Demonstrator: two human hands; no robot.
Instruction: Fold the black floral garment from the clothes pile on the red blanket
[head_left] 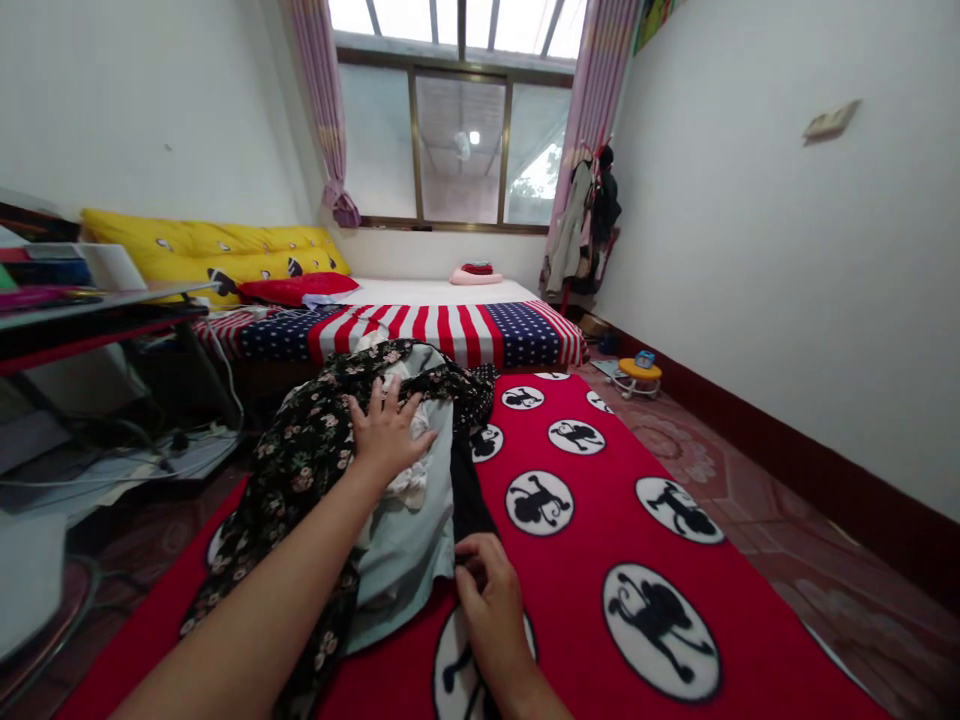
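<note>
My left hand (385, 432) lies with its fingers spread on a pile of clothes. Under and around it are a black floral garment (300, 470), a white lacy piece (411, 485) and a pale blue-green garment (420, 555). On the near right side of the pile, my right hand (495, 605) has its fingers curled and closed at the edge of a black cloth (471, 500), right beside the pale garment's corner. Its fingertips are partly hidden. The pile rests on a red blanket (570, 560) printed with black monkey figures in white circles.
Beyond the blanket stands a bed with a stars-and-stripes cover (442, 332), a red pillow (300, 288) and a long yellow cushion (225, 250). A cluttered desk (112, 305) is at left. A small orange stool (640, 372) and hanging coats (581, 230) are at right.
</note>
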